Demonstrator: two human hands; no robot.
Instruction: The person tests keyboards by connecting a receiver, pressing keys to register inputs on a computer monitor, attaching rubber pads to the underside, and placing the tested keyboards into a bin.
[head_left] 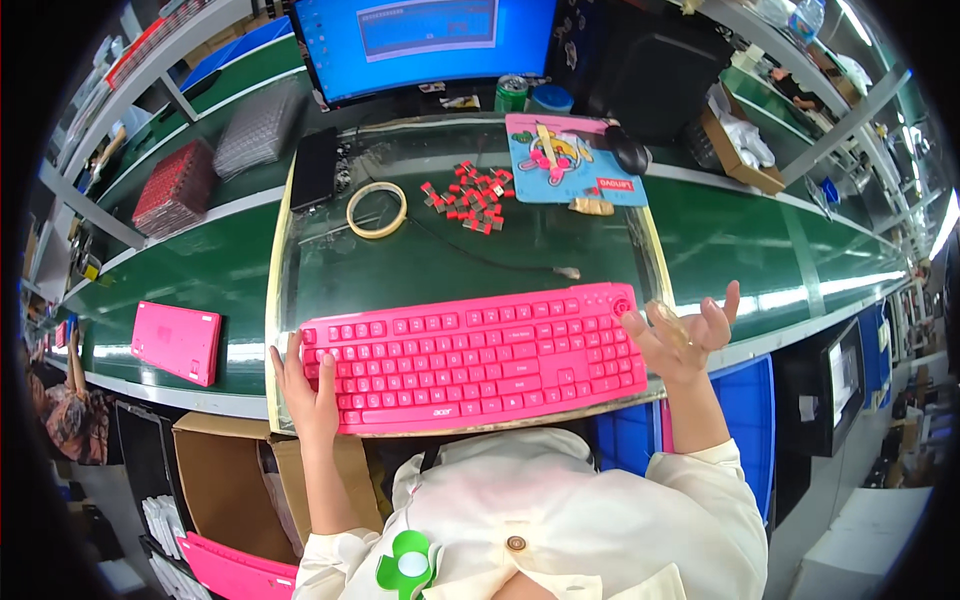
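A bright pink keyboard (480,358) lies across the near edge of a glass-topped work mat (450,250). My left hand (305,385) rests on the keyboard's left end, thumb on the keys and fingers around the side. My right hand (685,335) hovers just off the keyboard's right end, palm up and fingers spread, holding nothing. A thin cable with a plug (568,271) lies on the glass behind the keyboard.
A roll of tape (377,209), a pile of small red parts (470,198), a blue mouse pad (570,160) with a black mouse (628,150), and a monitor (425,40) sit behind. A second pink keyboard (176,341) lies left; cardboard boxes (215,470) stand below.
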